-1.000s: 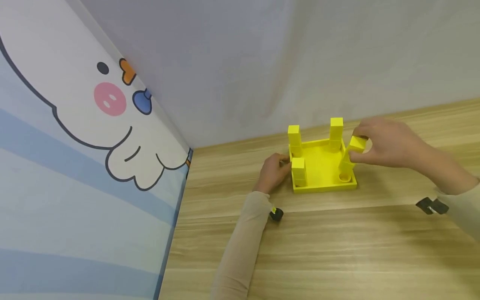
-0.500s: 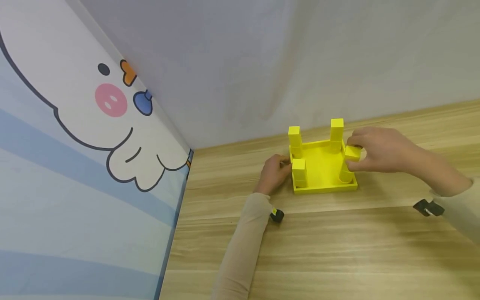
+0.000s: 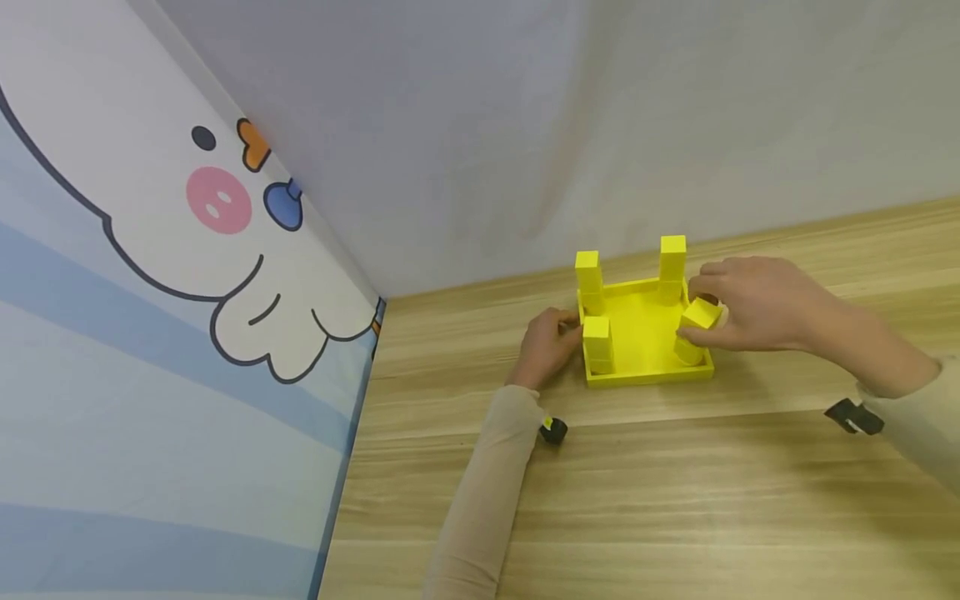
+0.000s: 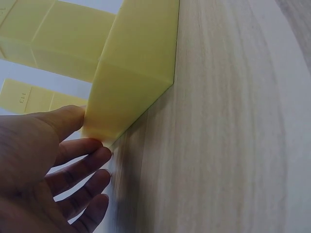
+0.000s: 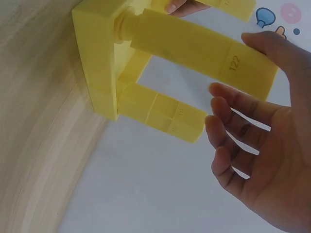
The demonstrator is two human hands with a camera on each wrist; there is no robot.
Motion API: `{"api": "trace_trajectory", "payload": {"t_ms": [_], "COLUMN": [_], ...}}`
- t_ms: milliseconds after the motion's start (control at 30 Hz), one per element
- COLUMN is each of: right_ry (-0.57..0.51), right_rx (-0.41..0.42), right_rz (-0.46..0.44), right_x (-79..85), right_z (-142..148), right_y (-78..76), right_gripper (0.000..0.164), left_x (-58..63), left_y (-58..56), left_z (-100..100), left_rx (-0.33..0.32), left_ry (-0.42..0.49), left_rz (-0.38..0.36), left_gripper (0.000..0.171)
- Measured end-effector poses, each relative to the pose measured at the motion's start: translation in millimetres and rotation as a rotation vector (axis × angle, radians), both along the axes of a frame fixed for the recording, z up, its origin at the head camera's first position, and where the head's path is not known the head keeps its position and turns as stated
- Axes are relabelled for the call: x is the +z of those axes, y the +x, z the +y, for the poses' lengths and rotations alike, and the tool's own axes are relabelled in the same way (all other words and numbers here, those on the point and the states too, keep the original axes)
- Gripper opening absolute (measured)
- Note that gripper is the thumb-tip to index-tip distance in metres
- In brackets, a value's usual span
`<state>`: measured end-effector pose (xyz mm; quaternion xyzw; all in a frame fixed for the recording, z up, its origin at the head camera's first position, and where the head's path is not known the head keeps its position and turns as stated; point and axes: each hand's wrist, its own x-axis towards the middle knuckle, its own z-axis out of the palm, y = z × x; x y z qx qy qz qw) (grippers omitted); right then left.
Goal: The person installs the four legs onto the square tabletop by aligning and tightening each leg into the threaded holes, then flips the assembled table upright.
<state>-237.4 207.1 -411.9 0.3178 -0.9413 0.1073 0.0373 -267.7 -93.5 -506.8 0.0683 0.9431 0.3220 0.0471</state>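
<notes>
A yellow square tray (image 3: pixel 645 379) sits on the table with its floor facing up. Square yellow posts rise from its corners: a back left post (image 3: pixel 588 271), a back right post (image 3: pixel 672 258) and a front left post (image 3: pixel 597 342). At the front right corner my right hand (image 3: pixel 765 302) holds another post (image 5: pixel 204 48) between thumb and fingers. This post bears the number 122, and a round peg (image 5: pixel 127 26) shows at its foot. My left hand (image 3: pixel 547 346) pinches the tray's left wall (image 4: pixel 131 68) between thumb and index finger, its other fingers loosely bent.
The wooden table (image 3: pixel 637 492) runs up to a pale grey wall (image 3: pixel 465 167) just behind the tray. To the left stands a panel (image 3: pixel 187 417) with a cartoon print. Small black devices are on both wrists.
My right hand has brought the post down and left onto the front right corner, straightening it from its lean. In the last half second the post's top has turned. The left hand stays put.
</notes>
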Motion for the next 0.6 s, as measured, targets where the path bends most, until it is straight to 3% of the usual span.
{"api": "trace_trajectory", "payload": {"t_ms": [133, 233, 600], "right_ry": [-0.023, -0.043, -0.021], "right_rx": [0.04, 0.08, 0.14], "right_rz": [-0.072, -0.122, -0.192], "right_x": [3.8, 5.3, 8.9], "right_z": [5, 10, 20], "right_y": [2.0, 2.6, 1.3], "right_gripper": [0.058, 0.064, 0.05], "left_x": [1.7, 2.0, 3.3], "left_y": [1.1, 1.6, 3.5], "left_z": [0, -1, -2], "left_rx": [-0.004, -0.004, -0.005], "left_ry": [0.014, 0.02, 0.041], "left_rz": [-0.004, 0.001, -0.006], "left_gripper": [0.028, 0.029, 0.029]}}
